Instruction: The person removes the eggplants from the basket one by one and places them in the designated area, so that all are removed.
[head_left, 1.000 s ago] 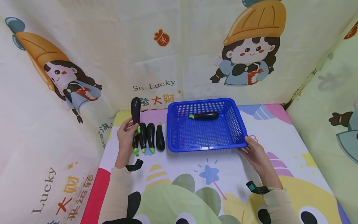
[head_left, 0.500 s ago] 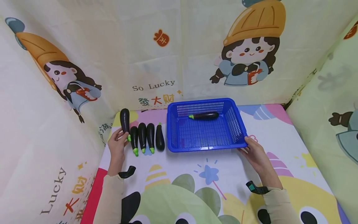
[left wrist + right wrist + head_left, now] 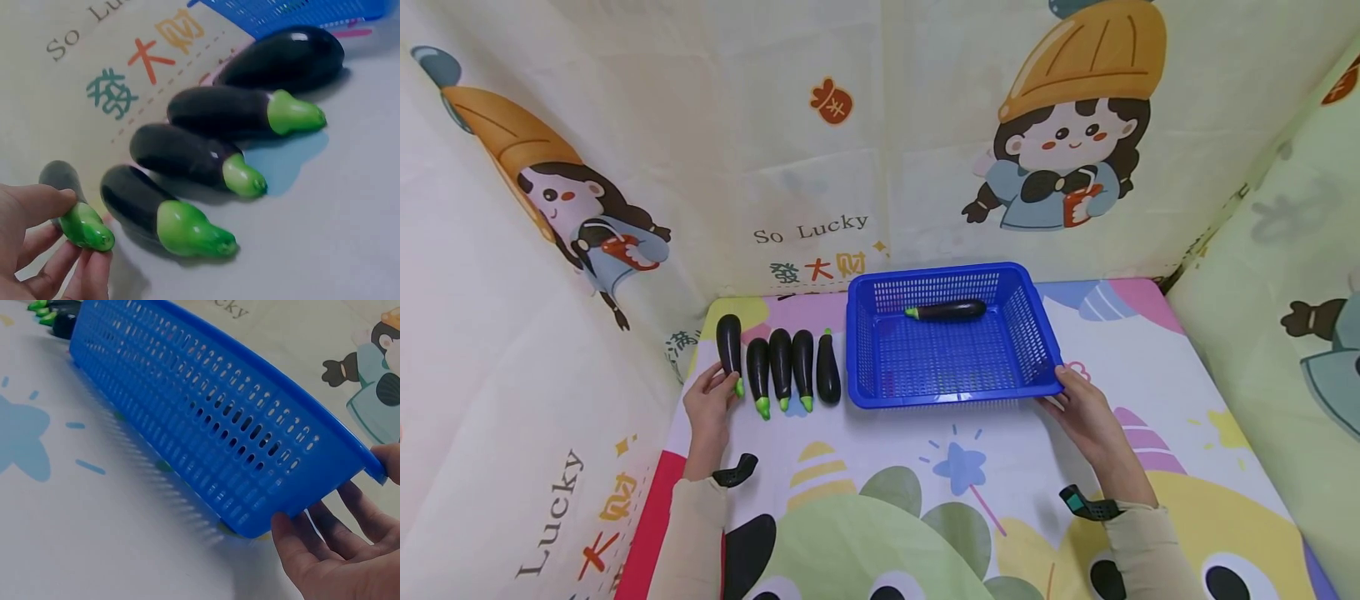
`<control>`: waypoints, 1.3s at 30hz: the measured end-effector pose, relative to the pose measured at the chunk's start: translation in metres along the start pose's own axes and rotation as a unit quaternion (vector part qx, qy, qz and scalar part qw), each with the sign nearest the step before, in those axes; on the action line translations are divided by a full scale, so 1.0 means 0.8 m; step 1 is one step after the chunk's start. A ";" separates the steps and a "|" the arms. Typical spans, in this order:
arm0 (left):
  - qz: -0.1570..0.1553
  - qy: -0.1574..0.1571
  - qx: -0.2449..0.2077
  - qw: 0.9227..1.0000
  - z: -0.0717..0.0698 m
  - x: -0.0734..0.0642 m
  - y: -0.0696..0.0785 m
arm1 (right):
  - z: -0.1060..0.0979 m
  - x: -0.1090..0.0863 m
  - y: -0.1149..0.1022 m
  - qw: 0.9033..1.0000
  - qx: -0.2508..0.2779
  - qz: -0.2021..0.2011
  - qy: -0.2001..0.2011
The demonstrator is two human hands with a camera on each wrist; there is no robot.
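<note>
My left hand [image 3: 708, 406] pinches a dark eggplant [image 3: 728, 343] near its green stem, between thumb and fingers, at the left end of a row. Beside it on the table lie several more eggplants, the closest eggplant [image 3: 169, 212] pointing its green stem toward me. The eggplant [image 3: 828, 371] nearest the basket has its stem turned to the back. My right hand [image 3: 1082, 408] grips the front right corner of the blue plastic basket [image 3: 955, 392], thumb on the rim and fingers underneath. Inside the basket, toward the back, one eggplant [image 3: 951, 311] lies sideways.
A printed cloth covers the table [image 3: 880, 450]. Behind it hangs a curtain [image 3: 925, 167] with cartoon figures, close to the basket's back edge; similar curtains stand at both sides. Each wrist carries a black camera mount [image 3: 1088, 504].
My left hand has moved left and toward me with its eggplant, lowering it from above the row to the row's left end. The right hand and the basket have stayed in place.
</note>
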State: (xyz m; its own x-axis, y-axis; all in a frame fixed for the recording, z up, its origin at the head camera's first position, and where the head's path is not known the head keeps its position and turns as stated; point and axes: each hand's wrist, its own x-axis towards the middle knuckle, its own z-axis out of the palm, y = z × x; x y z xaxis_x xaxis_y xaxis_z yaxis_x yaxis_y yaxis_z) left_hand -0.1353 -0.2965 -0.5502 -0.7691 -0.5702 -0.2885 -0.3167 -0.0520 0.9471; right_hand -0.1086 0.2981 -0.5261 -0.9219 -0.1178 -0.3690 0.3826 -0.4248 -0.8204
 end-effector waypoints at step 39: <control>0.092 -0.021 0.307 0.947 0.002 0.002 -0.010 | -0.002 -0.001 0.002 1.000 0.008 -0.009 -0.007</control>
State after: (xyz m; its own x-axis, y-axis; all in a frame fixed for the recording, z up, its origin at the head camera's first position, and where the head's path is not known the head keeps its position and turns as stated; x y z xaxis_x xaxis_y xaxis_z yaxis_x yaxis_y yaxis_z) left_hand -0.1353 -0.2957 -0.5586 -0.8599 -0.4897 -0.1444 -0.4283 0.5382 0.7258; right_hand -0.1076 0.2990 -0.5278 -0.9295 -0.1221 -0.3480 0.3649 -0.4414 -0.8198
